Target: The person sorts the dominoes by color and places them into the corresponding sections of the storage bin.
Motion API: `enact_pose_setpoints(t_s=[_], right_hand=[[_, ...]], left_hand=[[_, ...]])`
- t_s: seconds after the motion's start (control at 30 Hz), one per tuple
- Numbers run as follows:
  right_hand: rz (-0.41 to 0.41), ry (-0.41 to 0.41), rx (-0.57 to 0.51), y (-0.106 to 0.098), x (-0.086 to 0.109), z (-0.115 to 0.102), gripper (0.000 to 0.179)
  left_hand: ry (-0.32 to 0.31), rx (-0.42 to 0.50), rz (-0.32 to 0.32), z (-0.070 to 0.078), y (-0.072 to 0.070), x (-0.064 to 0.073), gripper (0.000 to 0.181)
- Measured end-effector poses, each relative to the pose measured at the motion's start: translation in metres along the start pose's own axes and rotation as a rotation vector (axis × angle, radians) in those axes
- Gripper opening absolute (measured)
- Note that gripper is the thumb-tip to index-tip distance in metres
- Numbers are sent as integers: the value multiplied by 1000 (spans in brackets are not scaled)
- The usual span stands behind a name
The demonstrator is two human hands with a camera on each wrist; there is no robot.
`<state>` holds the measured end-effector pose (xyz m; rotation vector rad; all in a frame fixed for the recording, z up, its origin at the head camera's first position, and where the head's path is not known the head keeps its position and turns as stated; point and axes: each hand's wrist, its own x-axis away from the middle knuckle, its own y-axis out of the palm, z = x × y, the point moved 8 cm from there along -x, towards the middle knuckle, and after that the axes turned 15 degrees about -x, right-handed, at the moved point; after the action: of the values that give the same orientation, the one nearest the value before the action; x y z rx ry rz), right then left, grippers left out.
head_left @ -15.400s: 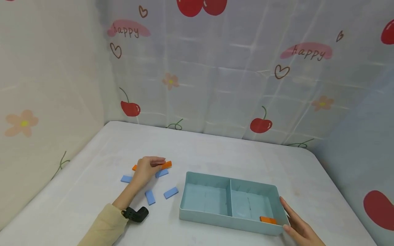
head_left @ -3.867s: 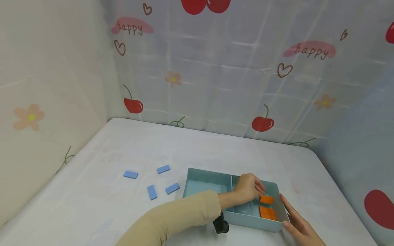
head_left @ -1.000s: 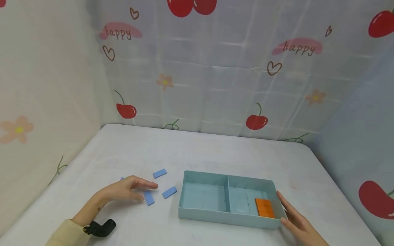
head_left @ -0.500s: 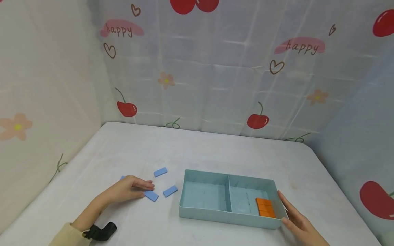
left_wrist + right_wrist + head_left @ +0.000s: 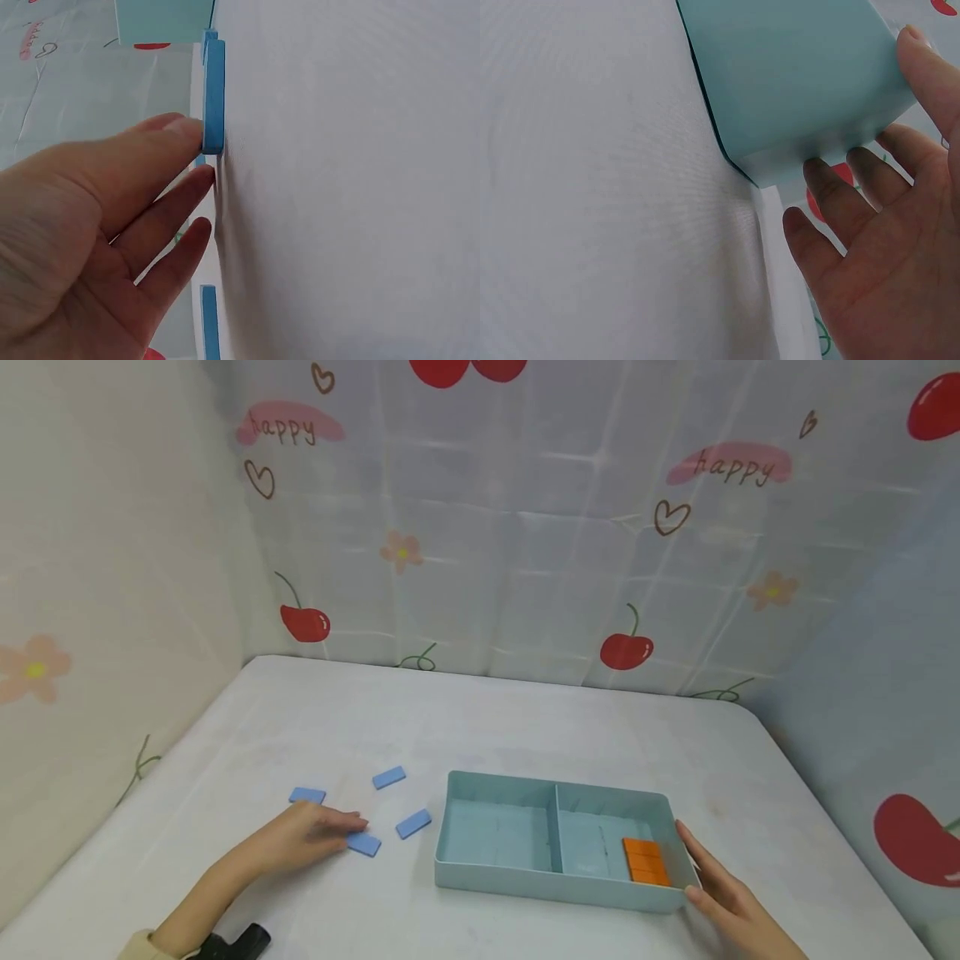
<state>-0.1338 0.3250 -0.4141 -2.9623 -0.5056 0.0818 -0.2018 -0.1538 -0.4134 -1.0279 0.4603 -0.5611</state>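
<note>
My left hand (image 5: 300,839) pinches one end of a light-blue rectangular block (image 5: 364,844) between thumb and forefinger; the left wrist view shows this block (image 5: 214,97) tilted up on edge to that camera. Three more blue blocks lie on the table: one (image 5: 307,795) just behind the hand, one (image 5: 389,777) farther back, one (image 5: 413,824) to the right. A pale teal two-compartment box (image 5: 517,881) stands at centre right. Orange blocks (image 5: 645,862) lie side by side against its right end. My right hand (image 5: 731,897) holds the box's near right corner, thumb in front, fingers along the end wall.
White cloth covers the table (image 5: 337,718). A patterned curtain (image 5: 495,568) hangs behind it and at both sides. A black wrist camera (image 5: 240,943) sits on the left wrist. The box's left compartment faces the blue blocks.
Orange blocks have gathered in the right compartment, and none lie on the table now. Over the last second the left hand has turned one blue block and taken its end. The right hand stays at the box.
</note>
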Motion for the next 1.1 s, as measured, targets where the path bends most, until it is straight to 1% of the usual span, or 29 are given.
enact_pose_setpoints(t_s=[0.07,0.2,0.3,0.47,0.57,0.67,0.77,0.87,0.97,1.03,1.1], right_hand=[[-5,-19,5,0,-1,-2,60],[-1,-24,13,0,-1,-2,59],[0,-27,11,0,-1,-2,60],[-8,-43,1,0,0,-4,60],[-10,-47,5,0,1,-5,60],[0,-26,16,-1,0,-4,60],[15,-2,28,-2,0,-3,60],[18,-2,30,-3,0,-3,59],[14,-9,30,-2,0,-4,59],[12,-3,30,-2,0,-4,60],[13,4,28,-2,0,-3,60]], left_hand=[[-17,6,10,-1,0,1,26],[-57,-26,31,-2,-3,1,25],[-73,-37,45,0,-5,0,24],[-64,-41,75,6,-11,-1,22],[-55,-54,80,12,-12,-1,19],[-40,-64,78,18,-13,1,18],[-46,-65,78,23,-13,5,18],[-69,-6,91,25,-13,7,17],[-108,110,123,28,-16,6,15],[-129,183,146,33,-21,2,15],[-161,262,146,40,-26,-6,19]])
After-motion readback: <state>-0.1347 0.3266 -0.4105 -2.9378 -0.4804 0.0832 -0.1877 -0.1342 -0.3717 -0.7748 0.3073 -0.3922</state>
